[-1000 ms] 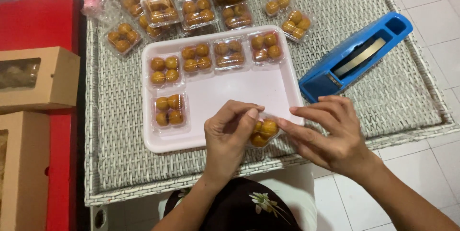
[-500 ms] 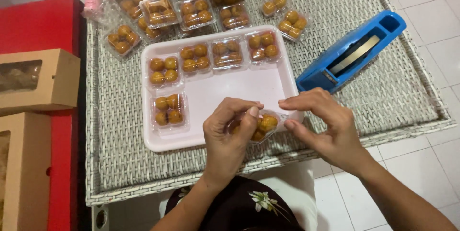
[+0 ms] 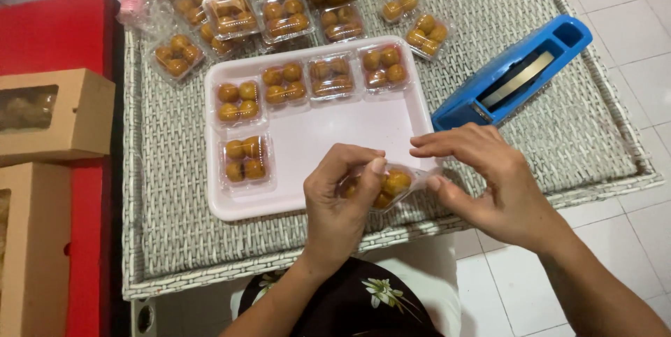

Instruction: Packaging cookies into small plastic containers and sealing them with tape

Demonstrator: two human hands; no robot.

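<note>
Both my left hand (image 3: 342, 197) and right hand (image 3: 482, 176) pinch one clear pack (image 3: 381, 187); squeezing harder might pop it open over the tray (image 3: 314, 134).

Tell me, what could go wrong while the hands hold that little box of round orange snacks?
The left hand and right hand hold the small clear box over the near rim of the pink tray, close to the table's edge, so a slip might drop it onto the floor. Pinching hard could squash the orange snacks. A reaching right hand might also bump the blue tape dispenser.
</note>
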